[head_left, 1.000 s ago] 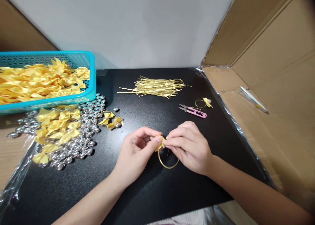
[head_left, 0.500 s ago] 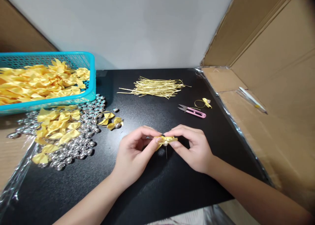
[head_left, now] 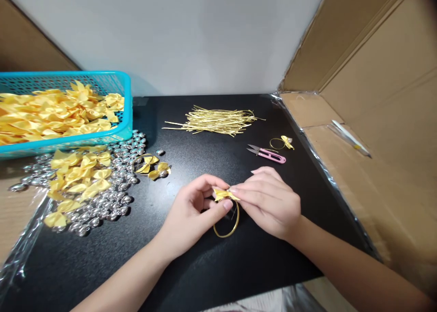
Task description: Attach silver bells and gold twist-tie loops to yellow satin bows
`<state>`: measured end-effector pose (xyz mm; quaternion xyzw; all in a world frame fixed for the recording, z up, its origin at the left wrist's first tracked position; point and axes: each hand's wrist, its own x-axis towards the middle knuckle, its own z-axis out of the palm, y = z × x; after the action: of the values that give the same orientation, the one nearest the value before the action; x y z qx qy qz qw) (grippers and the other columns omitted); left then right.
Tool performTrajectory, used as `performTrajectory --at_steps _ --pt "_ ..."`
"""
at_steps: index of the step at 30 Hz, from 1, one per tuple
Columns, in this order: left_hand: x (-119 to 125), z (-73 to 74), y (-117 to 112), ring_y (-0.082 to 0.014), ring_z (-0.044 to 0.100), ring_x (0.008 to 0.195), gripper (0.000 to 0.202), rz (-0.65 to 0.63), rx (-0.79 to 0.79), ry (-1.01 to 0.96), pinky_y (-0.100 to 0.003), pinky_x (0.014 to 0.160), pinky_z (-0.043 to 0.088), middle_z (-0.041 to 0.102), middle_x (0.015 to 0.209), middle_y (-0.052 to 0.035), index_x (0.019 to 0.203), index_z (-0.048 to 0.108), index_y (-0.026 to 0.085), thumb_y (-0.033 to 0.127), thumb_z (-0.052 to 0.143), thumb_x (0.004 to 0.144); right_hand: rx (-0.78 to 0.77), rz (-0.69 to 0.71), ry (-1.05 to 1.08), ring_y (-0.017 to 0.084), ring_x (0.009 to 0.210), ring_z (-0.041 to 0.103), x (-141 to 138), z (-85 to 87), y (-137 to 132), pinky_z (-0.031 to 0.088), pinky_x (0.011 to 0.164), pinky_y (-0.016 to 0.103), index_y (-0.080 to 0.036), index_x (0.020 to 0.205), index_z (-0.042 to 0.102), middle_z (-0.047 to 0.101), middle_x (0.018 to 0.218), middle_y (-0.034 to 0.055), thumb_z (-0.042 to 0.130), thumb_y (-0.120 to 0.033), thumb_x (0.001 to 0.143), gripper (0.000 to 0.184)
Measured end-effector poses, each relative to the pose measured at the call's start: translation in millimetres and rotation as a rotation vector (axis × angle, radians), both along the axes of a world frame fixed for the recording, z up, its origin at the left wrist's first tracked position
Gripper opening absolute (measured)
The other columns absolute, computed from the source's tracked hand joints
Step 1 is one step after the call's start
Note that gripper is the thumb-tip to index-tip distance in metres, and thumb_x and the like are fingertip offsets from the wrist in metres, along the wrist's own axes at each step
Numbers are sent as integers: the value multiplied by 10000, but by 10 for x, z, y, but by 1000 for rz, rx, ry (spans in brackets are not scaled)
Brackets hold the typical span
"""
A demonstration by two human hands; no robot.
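Round gold loop [head_left: 226, 236] swung out beneath silky bow [head_left: 222, 194].

Cannot see all of the yellow bow [head_left: 222, 194], partly covered by the left hand [head_left: 191, 216] and right hand [head_left: 271, 207]. Lose the top of the gold cord loop [head_left: 226, 236] behind both. Cannot tell the exact shape of the silver pieces [head_left: 96, 222] left of the left hand, nor follow the blue basket [head_left: 127, 102] farther off, cut by the left edge.
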<state>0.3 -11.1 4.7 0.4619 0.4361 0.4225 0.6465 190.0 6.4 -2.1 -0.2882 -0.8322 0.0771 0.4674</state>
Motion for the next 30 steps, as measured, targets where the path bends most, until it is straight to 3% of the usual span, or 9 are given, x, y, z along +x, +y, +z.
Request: performTrajectory --at_steps 6,11,14,17,20,22,30 --pt "29 39 29 -112 619 582 152 82 14 57 -194 535 504 675 649 -6 752 662 159 229 791 712 -167 102 126 155 704 705 -26 -14 39 514 724 350 -215 1043 720 784 840 42 611 -74 880 241" --pt "19 47 34 -87 597 533 188 124 15 57 -167 499 489 669 612 9 757 671 154 243 821 685 -265 92 192 171 704 706 -48 -14 35 529 704 351 -211 1020 742 780 812 49 617 -86 877 227" --pt "-9 23 29 -72 597 500 269 114 -77 -11 -158 499 499 663 606 30 848 641 163 308 819 708 -218 30 175 172 672 695 -53 -13 26 519 682 353 -197 975 745 774 775 50 634 -81 862 196" --pt "-16 19 20 -82 604 470 370 37 -274 -121 -176 493 516 678 594 32 940 575 184 379 807 726 -105 -26 98 168 670 691 -42 -19 22 503 686 357 -188 954 727 777 780 48 641 -64 851 182" --pt "10 40 12 -97 631 481 480 -33 -463 -174 -187 497 526 709 632 13 1010 529 191 377 837 692 20 -66 -28 161 680 681 -25 -30 14 493 737 371 -195 958 710 788 810 28 643 -67 850 180" --pt "32 47 10 -95 641 484 526 -34 -508 -191 -177 495 518 724 662 5 1034 514 194 363 855 672 65 -73 -73 160 683 675 -20 -37 5 487 762 377 -186 959 708 790 826 27 654 -73 844 170" --pt "30 29 2 -46 574 437 325 36 -301 -101 -114 439 452 640 541 51 807 611 144 303 857 665 -27 -9 46 154 679 684 -31 -23 -15 506 724 352 -210 919 720 797 838 34 665 -48 826 194"
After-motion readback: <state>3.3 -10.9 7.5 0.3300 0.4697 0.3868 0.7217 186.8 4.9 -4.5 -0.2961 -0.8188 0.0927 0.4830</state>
